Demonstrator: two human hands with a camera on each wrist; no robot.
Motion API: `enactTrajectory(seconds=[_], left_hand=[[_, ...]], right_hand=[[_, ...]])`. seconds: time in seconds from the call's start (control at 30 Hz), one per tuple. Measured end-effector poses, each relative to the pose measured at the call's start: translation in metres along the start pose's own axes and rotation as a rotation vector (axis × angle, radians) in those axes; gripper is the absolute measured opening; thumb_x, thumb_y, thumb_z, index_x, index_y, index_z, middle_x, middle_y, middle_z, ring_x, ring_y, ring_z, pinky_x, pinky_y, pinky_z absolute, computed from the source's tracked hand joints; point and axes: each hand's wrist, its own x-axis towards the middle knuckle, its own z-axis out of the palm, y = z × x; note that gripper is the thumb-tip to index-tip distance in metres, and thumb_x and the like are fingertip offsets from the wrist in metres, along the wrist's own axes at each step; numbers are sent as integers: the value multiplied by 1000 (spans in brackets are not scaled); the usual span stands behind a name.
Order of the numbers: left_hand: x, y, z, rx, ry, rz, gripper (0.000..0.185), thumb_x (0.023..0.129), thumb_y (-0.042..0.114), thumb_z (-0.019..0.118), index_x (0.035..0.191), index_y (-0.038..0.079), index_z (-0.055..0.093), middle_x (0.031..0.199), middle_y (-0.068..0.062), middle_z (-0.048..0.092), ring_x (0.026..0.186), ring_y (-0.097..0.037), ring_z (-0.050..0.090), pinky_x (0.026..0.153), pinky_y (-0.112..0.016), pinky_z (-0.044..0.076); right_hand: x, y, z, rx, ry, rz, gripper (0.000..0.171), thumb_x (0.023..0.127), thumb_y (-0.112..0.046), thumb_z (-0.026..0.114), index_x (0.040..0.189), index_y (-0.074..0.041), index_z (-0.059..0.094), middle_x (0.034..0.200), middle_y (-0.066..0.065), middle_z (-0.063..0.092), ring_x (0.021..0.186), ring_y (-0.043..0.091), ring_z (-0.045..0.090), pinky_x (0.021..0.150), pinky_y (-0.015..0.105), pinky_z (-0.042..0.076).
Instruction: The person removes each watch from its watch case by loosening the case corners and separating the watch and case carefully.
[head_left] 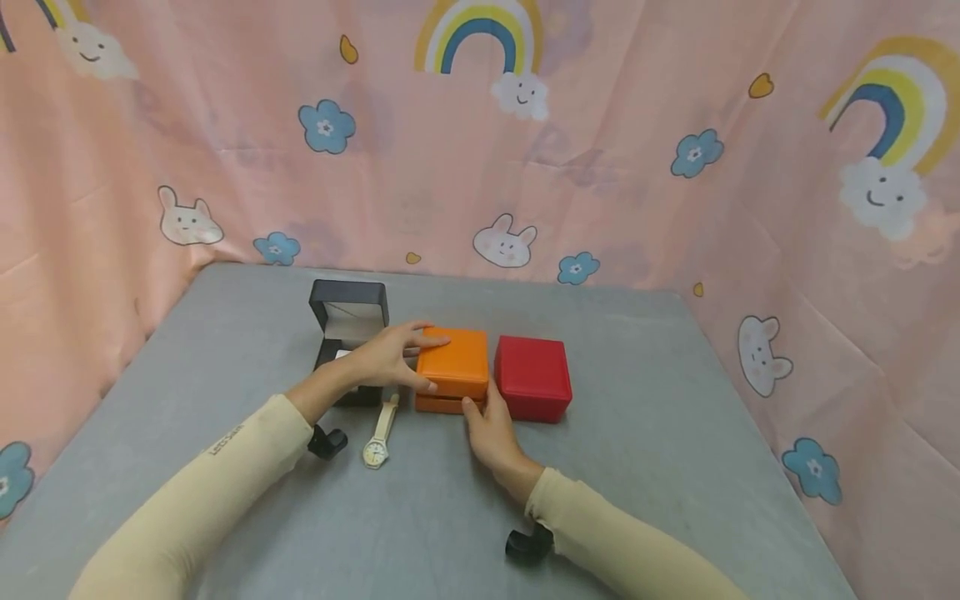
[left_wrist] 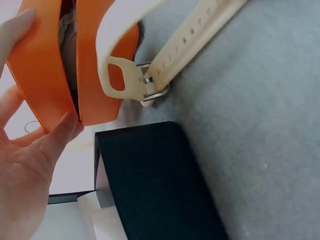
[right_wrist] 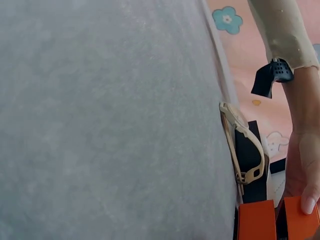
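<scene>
An orange watch-style box (head_left: 453,360) sits mid-table, its lid slightly raised over the base (head_left: 438,405). With thumb and fingers spread across the lid, my left hand (head_left: 386,357) grips it from the left. My right hand (head_left: 497,433) holds the lower front right corner, thumb in front and fingers along the side. A dark gap shows between lid and base in the left wrist view; what lies inside cannot be made out. Just left of the box, a cream-strapped wristwatch (head_left: 376,452) lies on the table, its buckle end (left_wrist: 150,82) near the box.
A red box (head_left: 532,371) stands closed at the orange box's right. Behind my left hand is a black box (head_left: 348,293) with its lid up and a pale lining. Grey cloth covers the table (head_left: 637,467); a pink patterned curtain (head_left: 420,167) hangs around it.
</scene>
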Motion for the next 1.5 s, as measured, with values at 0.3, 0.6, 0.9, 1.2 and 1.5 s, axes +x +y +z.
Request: enactTrajectory(seconds=[0.3,0.6,0.9,1.2,1.5], left_hand=[[2,0,1,-63,22,-19,81,75,34,89,148,24,54,162,-13,39,133,-42,56,109,-52,48],[0,1,-2,-58,9,-5,80,77,32,87,148,20,54,165,-17,29,134,-42,56,107,-50,49],[2,1,-2,-76,3,7,77,78,31,86,146,15,55,164,-18,30,135,-42,54,108,-50,49],[5,-1,-6,-89,1,4,72,82,32,82,146,15,55,162,-17,35,133,-42,56,106,-49,51],[8,-2,-9,-33,0,-2,67,85,38,77,146,19,56,161,-14,39,130,-39,57,106,-52,50]], right_hand=[[2,1,0,-8,37,68,58,105,2,37,160,-1,20,165,16,30,155,30,26,126,51,22],[3,-4,5,13,84,99,57,104,3,38,159,-3,25,165,14,32,155,29,26,126,52,20],[4,-3,6,19,104,95,56,101,5,42,156,-1,32,159,17,40,152,32,31,125,55,21],[4,0,7,2,110,58,55,100,7,43,154,0,36,159,17,41,152,33,32,125,54,23],[2,5,3,-61,107,44,44,100,4,48,144,3,49,148,18,55,143,32,47,119,53,35]])
